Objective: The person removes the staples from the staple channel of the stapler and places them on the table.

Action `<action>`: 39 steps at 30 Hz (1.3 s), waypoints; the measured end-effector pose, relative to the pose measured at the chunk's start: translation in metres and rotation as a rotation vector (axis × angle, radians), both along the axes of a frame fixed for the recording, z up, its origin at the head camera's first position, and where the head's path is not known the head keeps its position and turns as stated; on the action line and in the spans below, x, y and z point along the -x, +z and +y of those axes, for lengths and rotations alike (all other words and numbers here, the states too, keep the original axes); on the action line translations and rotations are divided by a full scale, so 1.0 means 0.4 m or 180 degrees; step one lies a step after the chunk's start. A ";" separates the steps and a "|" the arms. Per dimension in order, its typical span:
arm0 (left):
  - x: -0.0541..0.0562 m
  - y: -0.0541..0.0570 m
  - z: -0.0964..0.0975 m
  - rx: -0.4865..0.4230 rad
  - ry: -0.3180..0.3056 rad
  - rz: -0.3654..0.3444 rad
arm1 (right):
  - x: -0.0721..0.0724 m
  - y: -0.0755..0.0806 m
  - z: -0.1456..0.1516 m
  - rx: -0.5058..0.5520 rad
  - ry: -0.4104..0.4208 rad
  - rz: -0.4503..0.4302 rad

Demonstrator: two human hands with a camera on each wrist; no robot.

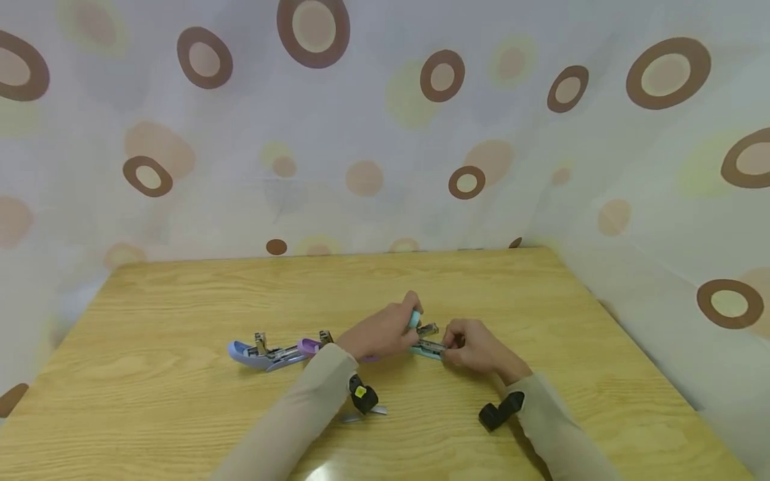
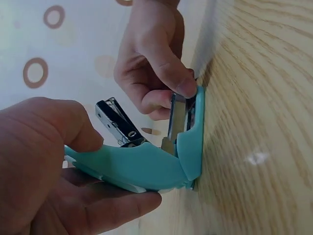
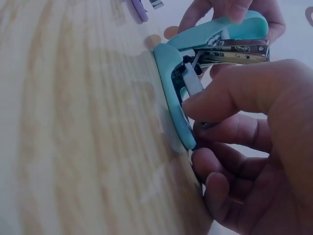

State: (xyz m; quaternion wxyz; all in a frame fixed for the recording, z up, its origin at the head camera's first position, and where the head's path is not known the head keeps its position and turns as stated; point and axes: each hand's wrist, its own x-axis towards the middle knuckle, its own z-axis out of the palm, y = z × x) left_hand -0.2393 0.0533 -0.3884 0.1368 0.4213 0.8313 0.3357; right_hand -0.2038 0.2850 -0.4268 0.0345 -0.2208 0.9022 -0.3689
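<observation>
A teal stapler (image 2: pixel 190 152) stands folded wide open on the table, its base down and its upper arm raised. My left hand (image 1: pixel 385 331) grips that upper arm, thumb on one side and fingers on the other. The inner metal piece (image 3: pixel 239 51) sticks out from under the raised arm. At the front end of the base, my right hand (image 1: pixel 475 344) pinches the lower metal rail (image 3: pixel 193 81) between thumb and index finger. I cannot tell whether a staple strip lies in that pinch. The rail's tip is mostly hidden by the fingers.
Left of my hands lie a blue stapler (image 1: pixel 243 354) and a purple stapler (image 1: pixel 309 346), both opened with metal parts upright. Thin grey strips (image 1: pixel 361 415) lie on the wooden table (image 1: pixel 433 441) below my left wrist. A patterned wall covering (image 1: pixel 361 220) borders the table.
</observation>
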 end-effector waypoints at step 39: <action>-0.018 0.014 -0.083 0.0442 0.0816 0.0058 | 0.004 0.001 -0.024 -0.0409 0.0411 0.0810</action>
